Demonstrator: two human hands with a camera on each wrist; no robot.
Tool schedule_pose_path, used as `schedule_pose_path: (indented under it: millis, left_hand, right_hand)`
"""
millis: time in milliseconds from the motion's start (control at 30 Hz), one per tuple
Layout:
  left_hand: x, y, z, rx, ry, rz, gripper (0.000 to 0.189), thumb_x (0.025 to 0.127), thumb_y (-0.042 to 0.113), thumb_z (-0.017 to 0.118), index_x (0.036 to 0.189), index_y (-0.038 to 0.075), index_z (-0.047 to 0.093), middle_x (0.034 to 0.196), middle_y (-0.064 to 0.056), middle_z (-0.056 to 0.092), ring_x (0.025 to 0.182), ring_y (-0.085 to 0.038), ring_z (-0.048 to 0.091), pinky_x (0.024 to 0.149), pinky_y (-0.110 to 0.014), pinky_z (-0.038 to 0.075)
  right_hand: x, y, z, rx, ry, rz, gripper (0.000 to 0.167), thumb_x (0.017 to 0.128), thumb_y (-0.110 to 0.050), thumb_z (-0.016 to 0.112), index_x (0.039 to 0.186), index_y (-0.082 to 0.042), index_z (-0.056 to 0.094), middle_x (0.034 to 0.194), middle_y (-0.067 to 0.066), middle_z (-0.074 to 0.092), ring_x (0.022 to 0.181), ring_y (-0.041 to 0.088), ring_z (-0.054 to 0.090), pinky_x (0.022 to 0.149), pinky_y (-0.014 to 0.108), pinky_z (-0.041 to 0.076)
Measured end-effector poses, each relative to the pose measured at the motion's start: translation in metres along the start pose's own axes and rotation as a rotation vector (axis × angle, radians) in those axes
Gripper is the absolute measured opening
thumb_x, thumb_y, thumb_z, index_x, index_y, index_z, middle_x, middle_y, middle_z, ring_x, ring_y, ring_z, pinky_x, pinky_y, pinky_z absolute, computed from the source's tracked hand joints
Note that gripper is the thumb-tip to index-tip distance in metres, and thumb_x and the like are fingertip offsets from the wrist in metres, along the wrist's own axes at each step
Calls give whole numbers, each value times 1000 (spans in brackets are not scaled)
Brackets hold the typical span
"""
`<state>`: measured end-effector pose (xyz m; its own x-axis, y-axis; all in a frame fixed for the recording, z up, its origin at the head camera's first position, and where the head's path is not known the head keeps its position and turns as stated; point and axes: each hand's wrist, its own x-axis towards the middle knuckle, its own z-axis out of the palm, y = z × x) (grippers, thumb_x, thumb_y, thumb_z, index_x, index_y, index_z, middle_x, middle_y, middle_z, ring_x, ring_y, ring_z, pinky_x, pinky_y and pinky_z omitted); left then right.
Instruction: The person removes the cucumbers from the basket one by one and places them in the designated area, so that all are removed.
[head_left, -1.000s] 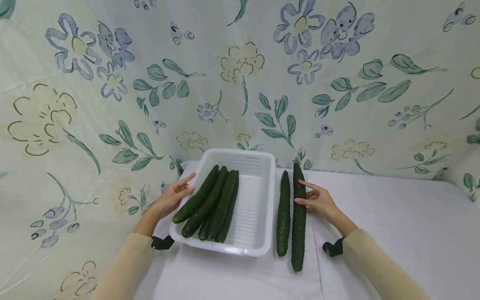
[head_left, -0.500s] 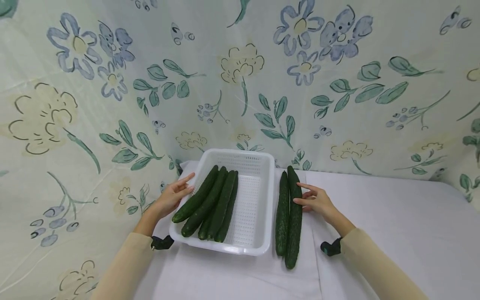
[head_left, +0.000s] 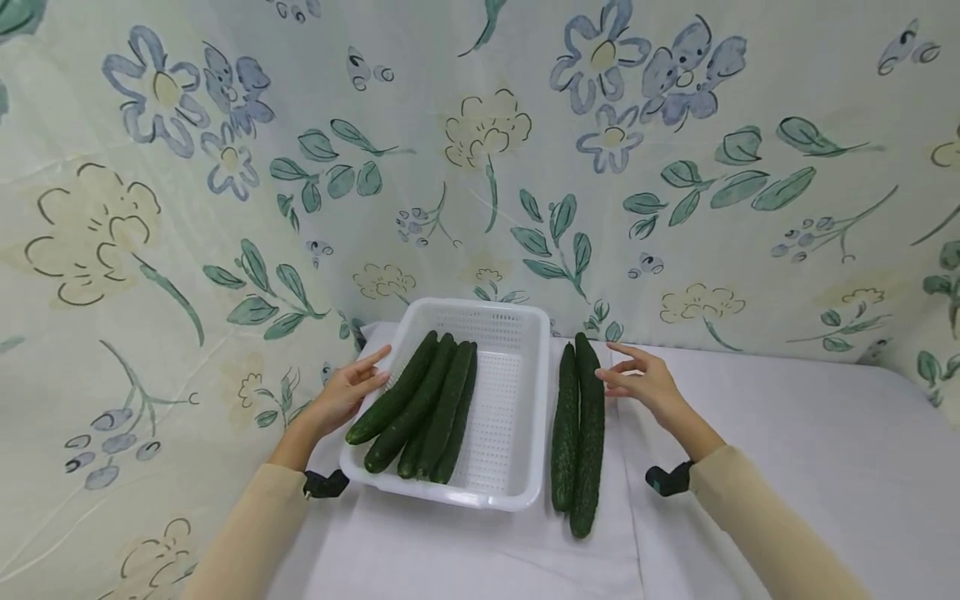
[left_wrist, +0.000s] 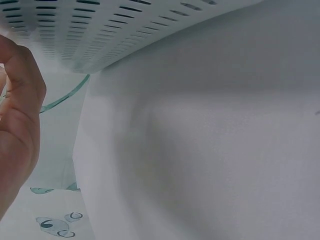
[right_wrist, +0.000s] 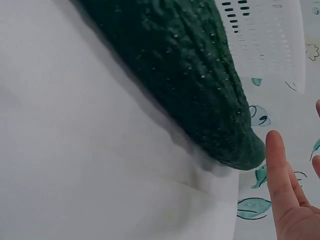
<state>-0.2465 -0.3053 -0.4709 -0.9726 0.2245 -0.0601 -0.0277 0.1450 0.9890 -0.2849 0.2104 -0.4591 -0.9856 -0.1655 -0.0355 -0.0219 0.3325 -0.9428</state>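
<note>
A white plastic basket point(head_left: 495, 502) with a perforated floor stands on the table, several dark green cucumbers point(head_left: 431, 400) leaning together in its left half. My left hand point(head_left: 348, 393) touches the basket's left rim with extended fingers and thumb; the left wrist view catches it at the edge, beside the basket's slotted wall point(left_wrist: 115, 25). To the right of the basket lie two more cucumbers side by side, a shorter one point(head_left: 565, 433) and a longer one point(head_left: 590, 450). Just right of the longer one's upper part is my right hand point(head_left: 643, 385), fingers spread and holding nothing.
A white cloth point(head_left: 780, 433) covers the table, with a crease running just right of the loose cucumbers. Behind and to the left hangs a floral curtain point(head_left: 420, 167), close to the basket's far side.
The longer cucumber has shifted left against the shorter one under my right hand. That hand has since let go and moved slightly up and right. My left hand and the basket have stayed put.
</note>
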Motion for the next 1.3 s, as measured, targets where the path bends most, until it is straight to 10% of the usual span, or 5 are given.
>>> schedule_pose_path:
  millis: [467, 800, 1300]
  left_hand:
    - [1, 0, 0, -20, -31, 6, 63, 102, 23, 60, 158, 18, 31, 101, -6, 57, 80, -13, 52, 67, -24, 48]
    - [0, 0, 0, -3, -18, -2, 62, 102, 24, 60, 157, 21, 33, 98, -4, 59, 58, -10, 40, 54, -23, 40]
    - [2, -2, -4, -65, -57, 0, 60, 104, 17, 57, 158, 19, 31, 94, -3, 58, 62, -13, 43, 54, -23, 40]
  right_hand:
    - [16, -63, 14, 182, -26, -85, 69, 93, -20, 74, 152, -5, 41, 115, 24, 52, 87, 25, 71, 83, 42, 56]
    - [32, -101, 52, 265, -97, -108, 66, 91, -15, 76, 149, -5, 46, 118, 25, 52, 101, 42, 66, 85, 48, 54]
    - [45, -118, 117, 306, -225, -93, 62, 92, -7, 73, 148, -4, 47, 121, 28, 54, 90, 28, 69, 84, 49, 55]
